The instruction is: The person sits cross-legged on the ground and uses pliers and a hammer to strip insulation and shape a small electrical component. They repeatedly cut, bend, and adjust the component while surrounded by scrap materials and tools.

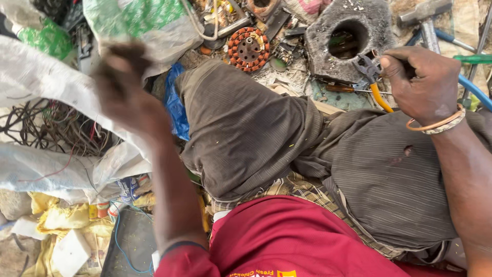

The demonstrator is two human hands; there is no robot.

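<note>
- Nearest the camera, a red shirt [287,241] fills the lower middle, with checked cloth [302,190] showing just above it
- Grey-brown striped trousers [246,128] cover two bent legs that run across the middle; a small hole shows on the right thigh
- The left hand [125,90] is raised at the left, blurred; the fingers look bunched together, but whether they pinch anything cannot be told
- Behind that hand hangs a white sack [46,82], its mouth showing a tangle of thin wires [56,128]
- Low at the left lie yellow wrappers [56,218] and a blue wire [120,246] on a dark mat
- The right hand [423,82] is closed in a fist around the pliers [374,82], which have orange handles; the jaws point left, just over the right knee
- An orange band and a beaded band [441,123] ring the right wrist
- A blue bag [174,105] is wedged against the left knee
- Just beyond the pliers sits a grey block [320,46] with a round hole in it, touching the far edge of the trousers
- Left of the block lies a round stator [248,48] wound with copper coils
- At the far right rest a hammer [425,13] and a blue hose [474,90]
- At the far left a clear bag with green print [148,23] lies over the clutter
</note>
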